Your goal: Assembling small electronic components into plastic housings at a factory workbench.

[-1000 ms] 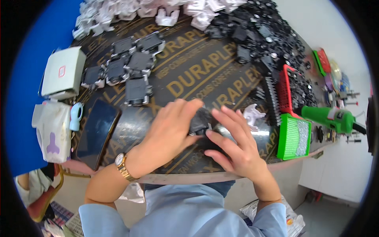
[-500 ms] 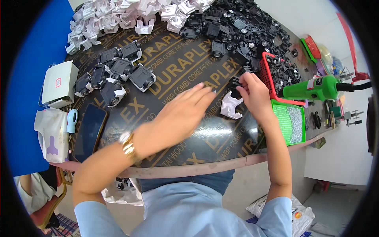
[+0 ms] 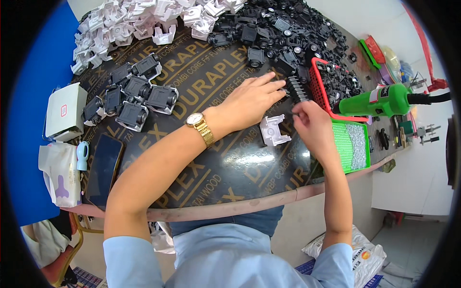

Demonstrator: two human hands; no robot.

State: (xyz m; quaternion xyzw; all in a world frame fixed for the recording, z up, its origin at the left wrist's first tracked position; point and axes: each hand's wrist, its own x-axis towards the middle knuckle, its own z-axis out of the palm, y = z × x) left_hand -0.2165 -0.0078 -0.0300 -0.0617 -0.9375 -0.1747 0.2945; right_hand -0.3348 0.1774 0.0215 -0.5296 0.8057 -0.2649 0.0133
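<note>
So we've got our left hand [image 3: 252, 98] stretched palm-down over the dark tabletop [image 3: 206, 158], fingers out straight and loose, not clenched. Its fingertips are right by the far end of a ribbed black row of parts [image 3: 297, 88]; we can't tell if they're touching anything. Our right hand [image 3: 314, 127] is curled in at the near end of that row, but the fingers hide whatever might be pinched there, so we can't say if it's gripping.

The 1 loose white bracket [image 3: 273, 130] is sitting on the table between our 2 hands, just left of the right one. Over on our left there's a bunch of 7 black-and-white units [image 3: 137, 87]. Off to the right: red basket [image 3: 318, 85], green tool [image 3: 379, 102], green tray [image 3: 342, 144].
</note>
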